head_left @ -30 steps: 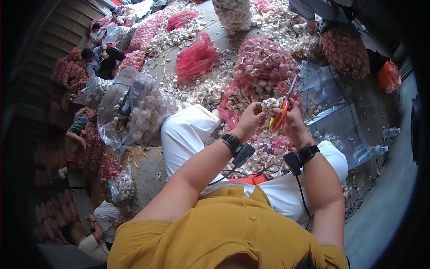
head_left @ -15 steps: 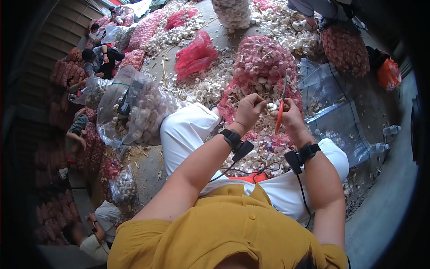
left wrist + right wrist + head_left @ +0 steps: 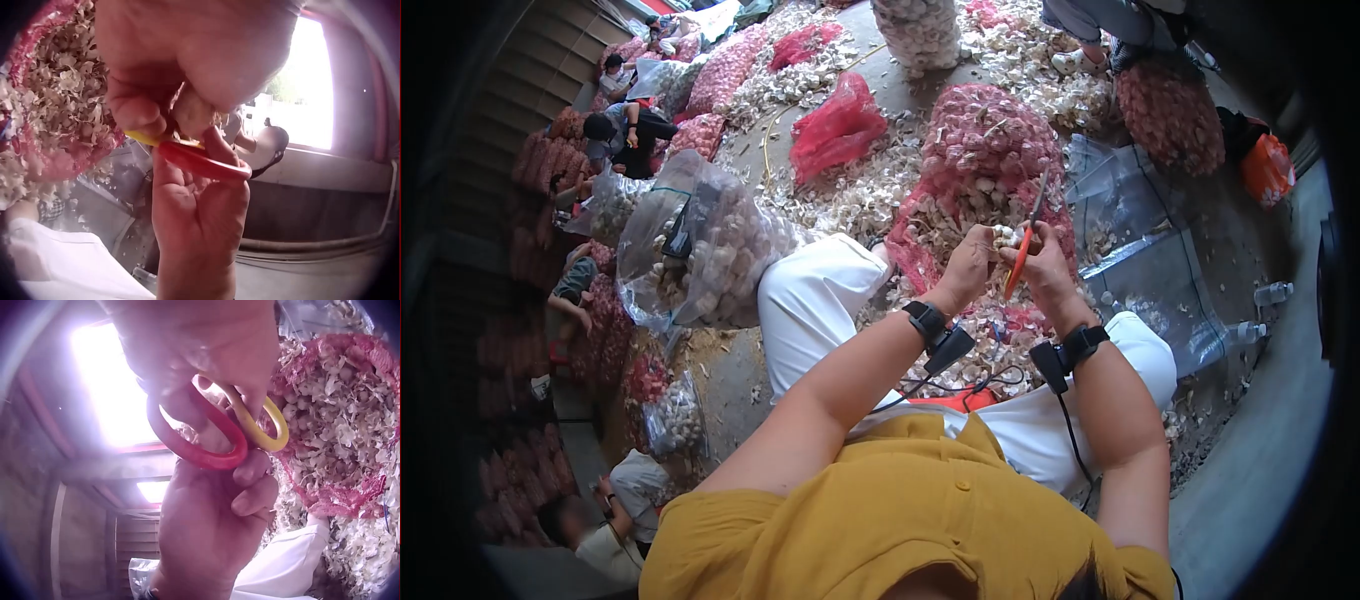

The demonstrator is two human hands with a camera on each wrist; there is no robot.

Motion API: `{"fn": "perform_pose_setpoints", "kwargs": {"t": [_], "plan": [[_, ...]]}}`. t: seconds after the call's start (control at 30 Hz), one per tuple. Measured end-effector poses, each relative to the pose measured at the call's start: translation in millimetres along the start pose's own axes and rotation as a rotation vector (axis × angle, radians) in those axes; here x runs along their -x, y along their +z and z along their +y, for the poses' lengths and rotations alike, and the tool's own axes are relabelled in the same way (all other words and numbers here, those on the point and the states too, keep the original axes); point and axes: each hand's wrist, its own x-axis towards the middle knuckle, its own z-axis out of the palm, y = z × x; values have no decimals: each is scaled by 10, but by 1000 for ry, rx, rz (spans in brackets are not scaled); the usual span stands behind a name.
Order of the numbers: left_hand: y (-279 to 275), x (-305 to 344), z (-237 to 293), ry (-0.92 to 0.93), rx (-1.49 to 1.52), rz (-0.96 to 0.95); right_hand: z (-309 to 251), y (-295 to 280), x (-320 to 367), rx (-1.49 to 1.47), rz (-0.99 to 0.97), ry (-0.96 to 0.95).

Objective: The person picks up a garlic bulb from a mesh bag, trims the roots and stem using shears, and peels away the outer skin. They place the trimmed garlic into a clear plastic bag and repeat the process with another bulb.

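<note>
Both hands meet above an open red mesh bag [image 3: 919, 262] of garlic in the head view. My right hand [image 3: 1052, 272] grips scissors [image 3: 1021, 259] with one red and one yellow handle, fingers through the loops, blades pointing up and away. A garlic bulb [image 3: 190, 114] shows between the fingers in the left wrist view, right behind the handles. My left hand [image 3: 968, 264] pinches this bulb with curled fingers, its fingertips close against the scissors. The bulb is partly hidden by the hands.
A clear plastic bag of garlic bulbs [image 3: 730, 255] stands by the left knee. Garlic skins [image 3: 840, 205] cover the floor. Flat plastic sheeting [image 3: 1155, 280] and bottles [image 3: 1274, 294] lie to the right. Full mesh sacks [image 3: 1172, 115] and seated people [image 3: 605, 130] are farther off.
Half a second ago my left hand was raised slightly apart from the right; now it is lower and close to the scissors. The scissors have tilted, their handles lower left.
</note>
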Motion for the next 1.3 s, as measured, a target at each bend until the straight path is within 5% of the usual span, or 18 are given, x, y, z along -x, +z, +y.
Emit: {"fn": "perform_pose_setpoints", "kwargs": {"t": [0.07, 0.17, 0.37, 0.67, 0.77, 0.9, 0.97, 1.3], "plan": [[9, -61, -174, 70, -15, 32, -84, 47, 35, 63, -33, 18], [52, 56, 249, 105, 76, 68, -97, 11, 10, 18, -70, 58], [-165, 77, 405, -387, 625, -150, -159, 20, 13, -83, -125, 71], [-107, 10, 129, -271, 340, 9, -92, 40, 43, -181, -103, 41], [0, 44, 291, -361, 580, 146, -54, 18, -4, -185, -15, -5], [15, 47, 344, -339, 447, 51, 1, -8, -28, -77, 49, -131], [-3, 23, 276, -273, 119, 4, -5, 28, -1, 43, 77, -168], [-125, -5, 297, -349, 121, -48, -58, 43, 40, 428, 90, -263]]}}
